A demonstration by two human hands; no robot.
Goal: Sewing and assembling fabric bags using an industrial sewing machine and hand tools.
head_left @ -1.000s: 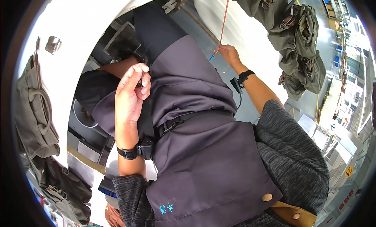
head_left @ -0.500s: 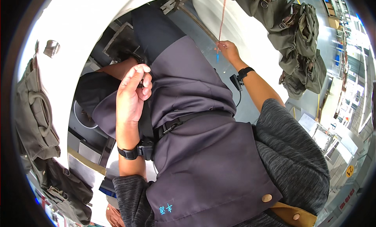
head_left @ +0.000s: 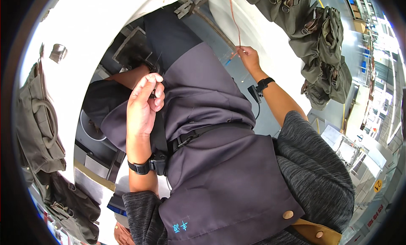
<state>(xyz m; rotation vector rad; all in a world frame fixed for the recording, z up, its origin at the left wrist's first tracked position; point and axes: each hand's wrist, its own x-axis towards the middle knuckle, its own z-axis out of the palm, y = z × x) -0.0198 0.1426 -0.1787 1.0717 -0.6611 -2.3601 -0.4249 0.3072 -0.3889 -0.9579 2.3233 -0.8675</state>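
Note:
My left hand (head_left: 144,105) is raised over my lap with its fingers curled in. A small dark object shows between the fingers, and a thin dark tip sticks up above them; its kind cannot be made out. Further right and away from my body, my right hand (head_left: 249,59) pinches a thin orange-red cord (head_left: 234,23) between thumb and fingertips. From there the cord runs up past the picture's top edge. Its short lower end, coloured blue at the tip, sticks out below the pinch.
White-covered surfaces (head_left: 80,21) lie to both sides. Olive-grey bags (head_left: 321,42) are piled on the right, and another olive bag (head_left: 34,118) lies on the left. A small metal cup-like piece (head_left: 58,53) sits near it. Dark machine parts (head_left: 133,46) are beside my leg.
The cord has gone from nearly straight to slightly bowed, and its blue end now points down-left. Both hands have stayed almost in place; more of a dark tip shows above my left hand.

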